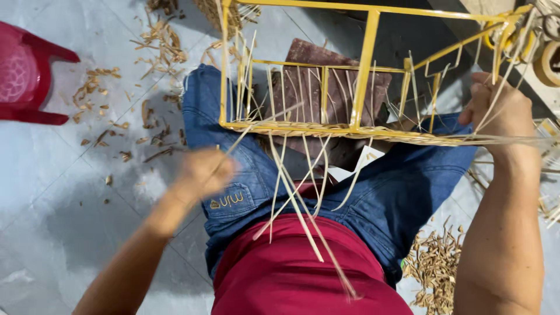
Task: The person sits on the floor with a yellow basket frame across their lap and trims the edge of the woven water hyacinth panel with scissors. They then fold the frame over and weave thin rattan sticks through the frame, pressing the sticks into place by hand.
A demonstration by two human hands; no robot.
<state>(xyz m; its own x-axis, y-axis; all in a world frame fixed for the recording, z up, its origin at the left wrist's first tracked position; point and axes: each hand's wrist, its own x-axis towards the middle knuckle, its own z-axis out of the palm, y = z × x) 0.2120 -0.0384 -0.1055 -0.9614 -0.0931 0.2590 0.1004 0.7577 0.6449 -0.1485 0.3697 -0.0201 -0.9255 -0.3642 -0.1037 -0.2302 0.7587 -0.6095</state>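
Stool point(26, 73), red, far left on the floor point(52, 221); chips point(134, 116) scattered beside it. My left hand point(201, 173), blurred, closed on a strip point(256, 125) running up to the frame point(361, 76). Frame: yellow, resting over my lap, strips hanging from its lower rail. My right hand point(499, 111) grips strips at the frame's right end.

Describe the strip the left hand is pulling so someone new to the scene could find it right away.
Start at the yellow metal frame resting across the lap in blue jeans. From its lower bar, one pale cane strip runs down and left into the blurred left hand. Unlike the loose strips dangling over the red shirt, it is stretched straight.
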